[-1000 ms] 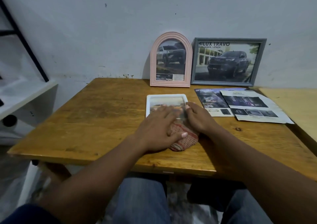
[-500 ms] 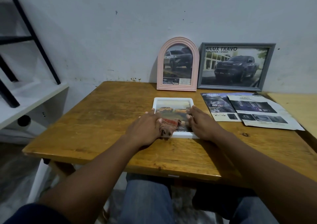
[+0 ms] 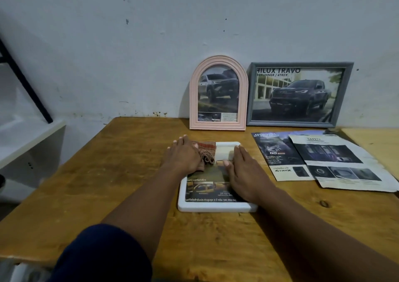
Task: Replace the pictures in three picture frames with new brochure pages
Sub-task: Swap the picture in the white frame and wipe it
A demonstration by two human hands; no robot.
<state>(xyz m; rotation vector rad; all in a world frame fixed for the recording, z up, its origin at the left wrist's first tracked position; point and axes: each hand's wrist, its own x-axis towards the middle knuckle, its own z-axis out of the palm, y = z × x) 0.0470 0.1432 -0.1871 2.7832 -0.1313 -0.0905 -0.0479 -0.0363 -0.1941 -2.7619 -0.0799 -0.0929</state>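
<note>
White frame (image 3: pixel 216 207) lies flat on the table (image 3: pixel 108 173). Left hand (image 3: pixel 183 156), fingers straight, presses cloth (image 3: pixel 206 147) on its far-left corner, probably wiping; right hand (image 3: pixel 241 171), flat and empty, steadies its right side.

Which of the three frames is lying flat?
The white frame, lying flat on the table. The pink arched frame and the grey frame stand against the wall.

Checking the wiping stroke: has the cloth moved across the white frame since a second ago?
Yes. The cloth under the left hand went from the near edge of the white frame to its far left corner, toward the pink arched frame.
</note>
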